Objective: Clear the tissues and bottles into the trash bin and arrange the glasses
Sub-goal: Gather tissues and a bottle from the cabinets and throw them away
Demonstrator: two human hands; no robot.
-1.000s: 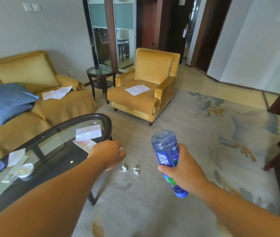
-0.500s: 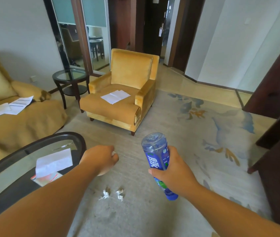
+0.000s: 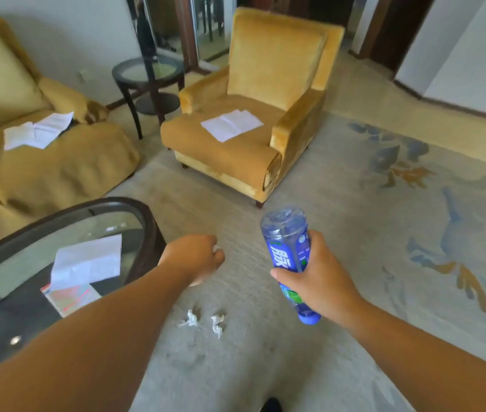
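My right hand (image 3: pixel 320 279) grips a clear plastic bottle (image 3: pixel 287 248) with a blue label, held bottom-up with its blue cap pointing down. My left hand (image 3: pixel 194 258) is curled into a fist over the carpet, just past the table's edge; a bit of white tissue (image 3: pixel 216 248) shows at its fingers. Two small crumpled tissues (image 3: pixel 189 319) (image 3: pixel 217 322) lie on the carpet below and between my hands. No trash bin or glasses are in view.
An oval glass coffee table (image 3: pixel 146 215) with a white paper (image 3: pixel 87 261) and a leaflet (image 3: pixel 71 297) stands at the left. A yellow armchair (image 3: pixel 236 156) with paper, a yellow sofa (image 3: pixel 51 173) with papers and a round side table (image 3: pixel 148 71) lie ahead.
The view has tilted down and shifted, bringing the armchair and sofa closer. Both hands keep their holds and stay in about the same place; the floor tissues now lie nearer my hands.
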